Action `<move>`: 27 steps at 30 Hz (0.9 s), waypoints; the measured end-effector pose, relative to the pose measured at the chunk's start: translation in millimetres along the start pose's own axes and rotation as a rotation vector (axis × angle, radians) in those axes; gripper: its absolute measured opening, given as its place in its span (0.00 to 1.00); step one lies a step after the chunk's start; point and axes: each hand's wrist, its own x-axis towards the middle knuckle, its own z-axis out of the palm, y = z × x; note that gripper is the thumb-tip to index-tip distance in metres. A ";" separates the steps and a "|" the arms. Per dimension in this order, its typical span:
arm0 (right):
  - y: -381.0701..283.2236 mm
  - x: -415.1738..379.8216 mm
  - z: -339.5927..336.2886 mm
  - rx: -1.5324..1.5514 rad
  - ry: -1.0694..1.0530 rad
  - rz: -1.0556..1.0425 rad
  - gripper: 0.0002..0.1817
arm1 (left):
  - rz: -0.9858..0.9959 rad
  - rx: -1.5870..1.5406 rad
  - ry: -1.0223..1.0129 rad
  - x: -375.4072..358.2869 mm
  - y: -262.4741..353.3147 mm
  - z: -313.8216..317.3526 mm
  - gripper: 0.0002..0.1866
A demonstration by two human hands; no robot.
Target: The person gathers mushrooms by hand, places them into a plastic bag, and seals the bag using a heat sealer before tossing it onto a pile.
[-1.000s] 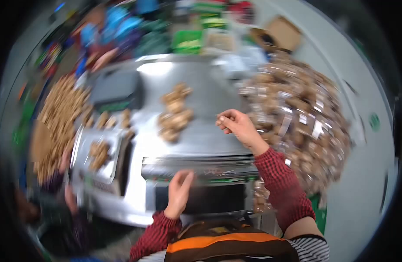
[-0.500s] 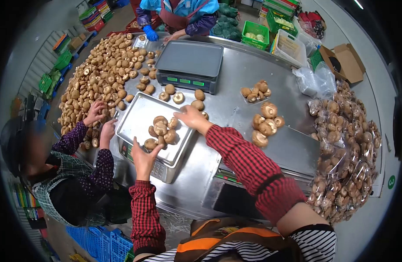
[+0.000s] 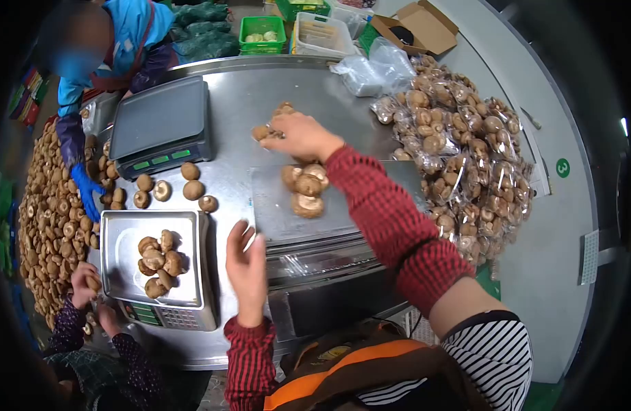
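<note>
From my end of the head view, I am holding the bare right hand [image 3: 305, 135], in its red-and-black checked sleeve, palm down over a small group of brown round-capped mushrooms [image 3: 260, 132] on the silver metal table [image 3: 243, 89]. Its fingers are curling about their near side; caps are showing beyond and left of the fingertips, but the hand is covering the rest, so I cannot tell how firmly it is gripping, if at all. A second cluster of brown-and-cream mushrooms [image 3: 307, 190] is lying just below those fingers, nearer the body. To their right, well apart, clear plastic bags of brown mushrooms [image 3: 459, 157] are forming a heap.

I am having the bare left hand [image 3: 247, 281] hanging empty, fingers loosely bent and thumb spread away. Left of its fingertips, a silver-trayed weighing scale [image 3: 117, 274] is bearing a clump of brown mushrooms [image 3: 161, 262]. Beyond them, up and left, a dark grey flat-topped scale [image 3: 158, 120] is standing with loose mushrooms beside it. Farther left, a co-worker's blue-gloved hand [image 3: 87, 188] is touching a large brown mushroom pile [image 3: 52, 226].
</note>
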 end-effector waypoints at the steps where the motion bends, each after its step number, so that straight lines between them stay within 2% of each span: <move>1: 26.7 0.0 2.5 -0.002 0.000 0.010 0.23 | -0.014 -0.038 -0.047 2.5 2.0 27.2 0.28; 3: 70.0 -13.2 13.0 0.300 -0.307 0.015 0.25 | -0.029 0.145 -0.090 8.5 4.7 64.2 0.35; 5: 86.5 -40.9 13.7 0.313 -0.290 0.009 0.24 | -0.058 0.204 -0.128 13.9 5.4 88.9 0.38; 7: 100.5 -73.7 17.6 0.361 -0.116 0.103 0.24 | -0.034 0.241 -0.107 19.2 3.2 103.2 0.39; 9: 111.6 -115.6 15.2 0.373 -0.064 0.162 0.25 | 0.002 0.248 -0.156 31.9 -15.5 112.2 0.39; 12: 110.0 -180.0 -1.3 0.359 -0.038 0.488 0.26 | -0.028 0.252 -0.270 34.5 -20.3 128.9 0.38; 13: 111.1 -197.8 4.2 0.371 -0.021 0.503 0.26 | -0.034 0.294 -0.323 34.4 -19.7 132.7 0.37; 15: 112.8 -228.0 13.1 0.462 0.214 0.444 0.28 | -0.055 0.318 -0.374 34.7 -23.1 133.8 0.36; 17: 117.6 -252.4 7.4 0.508 0.245 0.456 0.29 | 0.011 0.348 -0.240 27.3 -25.6 123.1 0.35; 19: 128.0 -290.5 0.7 0.253 0.403 0.537 0.29 | 0.040 0.425 -0.120 -0.3 -1.8 100.2 0.29; 21: 134.9 -343.8 -8.2 0.146 0.262 0.707 0.30 | 0.205 0.879 -0.013 -15.9 -3.2 58.3 0.20; 22: 128.5 -356.2 -11.5 0.149 0.269 0.709 0.30 | 0.275 1.107 0.004 -28.9 -5.0 48.7 0.18; 23: 119.2 -368.5 -13.5 0.120 0.105 0.764 0.30 | 0.342 1.333 0.024 -39.1 -8.2 45.0 0.17; 24: 108.1 -378.7 -11.4 0.091 -0.065 0.813 0.31 | 0.362 1.407 0.026 -45.9 -17.4 46.5 0.20; 25: 100.6 -376.4 8.9 -0.029 0.084 0.705 0.30 | 0.398 1.460 0.017 -53.5 -17.8 56.0 0.20; 27: 85.2 -365.6 27.9 -0.008 0.138 0.635 0.26 | 0.375 1.470 -0.034 -53.4 -21.0 69.7 0.22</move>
